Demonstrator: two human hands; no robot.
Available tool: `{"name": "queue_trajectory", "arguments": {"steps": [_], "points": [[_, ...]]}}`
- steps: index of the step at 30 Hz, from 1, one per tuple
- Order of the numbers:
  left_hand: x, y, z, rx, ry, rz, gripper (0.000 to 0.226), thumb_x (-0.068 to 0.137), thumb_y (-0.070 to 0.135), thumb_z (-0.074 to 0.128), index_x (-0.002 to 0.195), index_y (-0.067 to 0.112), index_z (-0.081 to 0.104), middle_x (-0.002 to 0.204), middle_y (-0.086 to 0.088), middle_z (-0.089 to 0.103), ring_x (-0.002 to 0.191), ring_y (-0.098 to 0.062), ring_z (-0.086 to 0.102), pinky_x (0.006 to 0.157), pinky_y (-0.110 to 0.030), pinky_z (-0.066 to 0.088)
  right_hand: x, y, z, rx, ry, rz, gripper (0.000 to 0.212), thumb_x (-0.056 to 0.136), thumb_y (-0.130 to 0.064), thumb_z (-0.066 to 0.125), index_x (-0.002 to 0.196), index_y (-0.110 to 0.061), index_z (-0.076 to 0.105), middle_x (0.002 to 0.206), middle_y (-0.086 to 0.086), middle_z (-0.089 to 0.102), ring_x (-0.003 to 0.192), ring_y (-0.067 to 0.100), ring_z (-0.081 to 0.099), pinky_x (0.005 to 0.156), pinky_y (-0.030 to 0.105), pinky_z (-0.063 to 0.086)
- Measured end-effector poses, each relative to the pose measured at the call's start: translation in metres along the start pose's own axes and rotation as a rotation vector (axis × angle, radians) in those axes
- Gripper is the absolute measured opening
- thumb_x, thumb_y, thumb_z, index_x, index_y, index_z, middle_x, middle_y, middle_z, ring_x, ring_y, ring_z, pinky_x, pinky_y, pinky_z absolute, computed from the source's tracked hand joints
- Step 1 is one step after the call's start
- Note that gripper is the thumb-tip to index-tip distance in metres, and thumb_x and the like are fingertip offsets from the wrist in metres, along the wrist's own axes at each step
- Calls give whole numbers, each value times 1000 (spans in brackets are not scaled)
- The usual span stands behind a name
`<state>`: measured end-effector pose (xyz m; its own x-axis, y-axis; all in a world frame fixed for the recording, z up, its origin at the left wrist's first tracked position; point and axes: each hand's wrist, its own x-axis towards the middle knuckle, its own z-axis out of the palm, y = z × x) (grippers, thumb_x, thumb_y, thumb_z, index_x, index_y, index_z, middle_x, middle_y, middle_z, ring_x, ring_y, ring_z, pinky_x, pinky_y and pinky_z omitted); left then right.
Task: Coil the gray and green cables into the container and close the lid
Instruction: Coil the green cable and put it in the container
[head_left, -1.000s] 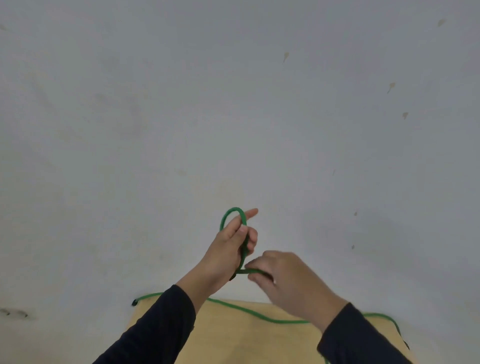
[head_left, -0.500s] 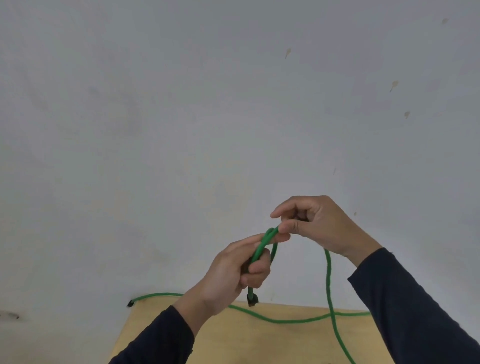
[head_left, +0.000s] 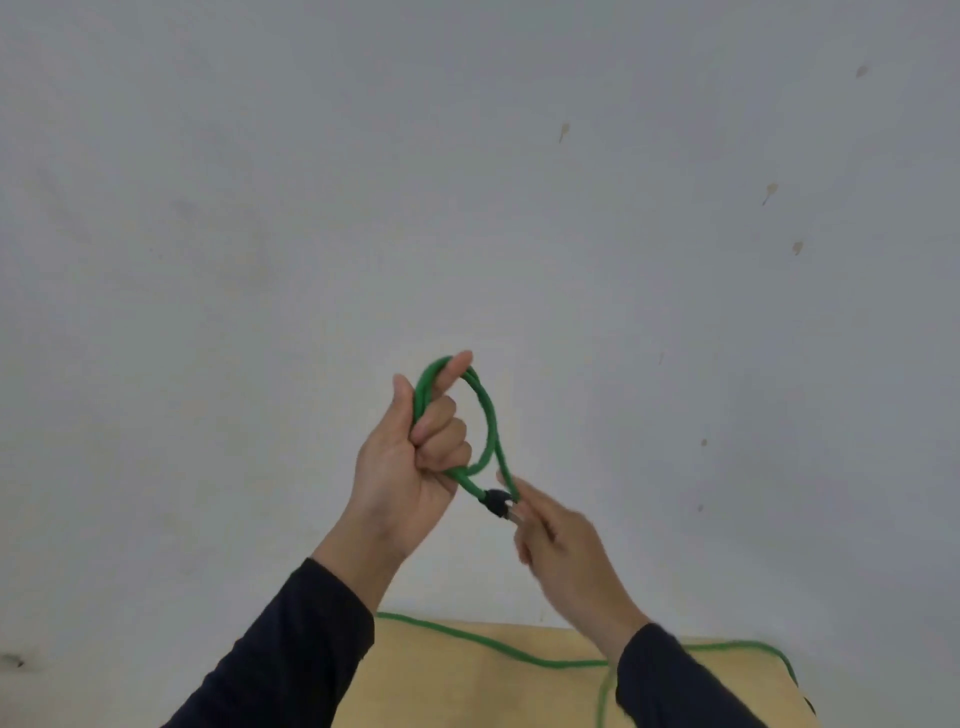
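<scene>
My left hand is raised in front of the grey wall and grips a small coil of the green cable. Two loops run over its index finger and through the fist. The cable's black plug sticks out below the fist. My right hand, blurred, pinches the strand just beside the plug. The loose rest of the green cable trails down and lies across the wooden table. No gray cable, container or lid is in view.
A light wooden table fills the bottom centre, with its far edge against a plain grey wall. Dark sleeves cover both forearms.
My right hand came down from above the left hand to below it, laying another loop over the left fingers. The left hand rose and turned palm-up, and the plug now points right.
</scene>
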<state>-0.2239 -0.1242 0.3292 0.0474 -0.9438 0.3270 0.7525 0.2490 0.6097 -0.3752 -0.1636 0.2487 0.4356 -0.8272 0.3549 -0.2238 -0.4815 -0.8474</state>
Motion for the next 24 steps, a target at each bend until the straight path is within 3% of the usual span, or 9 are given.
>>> {"name": "queue_trajectory", "arguments": {"steps": [3, 6, 9, 12, 14, 16, 19, 21, 24], "points": [[12, 9, -6, 101, 104, 67, 51, 98, 43, 25, 118, 10, 59, 48, 9, 24, 40, -5, 21, 40, -15, 26, -16, 1, 16, -215, -85, -95, 36, 98, -25, 38, 132, -35, 43, 58, -9, 42, 49, 7, 36, 51, 18, 31], [16, 1, -17, 326, 225, 93, 51, 98, 45, 24, 121, 14, 58, 53, 8, 22, 45, -6, 21, 46, -17, 25, -22, -14, 17, -424, -206, -187, 32, 98, -28, 38, 129, -28, 44, 64, -12, 43, 56, 8, 41, 54, 19, 32], [12, -16, -30, 589, 263, 85, 47, 98, 44, 23, 123, 21, 55, 55, 9, 23, 47, -7, 23, 52, -20, 24, -25, -36, 9, -546, -327, -204, 14, 97, -28, 39, 99, -18, 48, 65, -12, 38, 67, 17, 42, 56, 20, 32], [-1, -34, -38, 939, 164, 94, 44, 97, 43, 24, 123, 23, 53, 55, 11, 36, 49, -5, 36, 53, -16, 35, -19, -58, -6, -611, -368, -248, 16, 93, -27, 47, 79, -22, 47, 72, -5, 48, 70, 16, 46, 64, 30, 37], [-12, -45, -38, 1074, 73, 68, 46, 95, 44, 25, 111, 18, 59, 61, 9, 51, 58, -2, 51, 59, -12, 40, -11, -73, -21, -582, -346, -250, 10, 89, -27, 56, 90, -23, 65, 81, -5, 62, 67, 2, 49, 69, 20, 40], [-26, -54, -35, 1120, -14, 10, 49, 95, 47, 24, 90, 16, 62, 67, 5, 59, 65, -3, 57, 64, -16, 42, -1, -82, -40, -498, -318, -211, 18, 82, -27, 67, 100, -28, 69, 81, -12, 64, 65, -3, 53, 67, 10, 39], [-43, -57, -24, 1010, -97, -134, 47, 93, 48, 27, 67, 18, 52, 51, 8, 44, 48, -9, 38, 52, -23, 31, 11, -84, -66, -319, -242, -121, 25, 72, -25, 77, 94, -37, 71, 78, -13, 63, 69, 1, 57, 68, 13, 44], [-48, -55, -16, 886, -135, -185, 46, 96, 45, 29, 73, 16, 55, 49, 7, 37, 45, -10, 30, 49, -21, 27, 14, -77, -71, -185, -229, -105, 28, 71, -22, 77, 93, -37, 72, 84, -13, 62, 66, 4, 56, 66, 12, 44], [-46, -48, -11, 787, -132, -191, 47, 97, 43, 30, 86, 7, 58, 48, 6, 32, 44, -11, 25, 46, -19, 25, 10, -62, -63, 94, -275, -72, 25, 77, -25, 64, 101, -27, 70, 98, -9, 68, 78, 6, 67, 68, 17, 50]]}}
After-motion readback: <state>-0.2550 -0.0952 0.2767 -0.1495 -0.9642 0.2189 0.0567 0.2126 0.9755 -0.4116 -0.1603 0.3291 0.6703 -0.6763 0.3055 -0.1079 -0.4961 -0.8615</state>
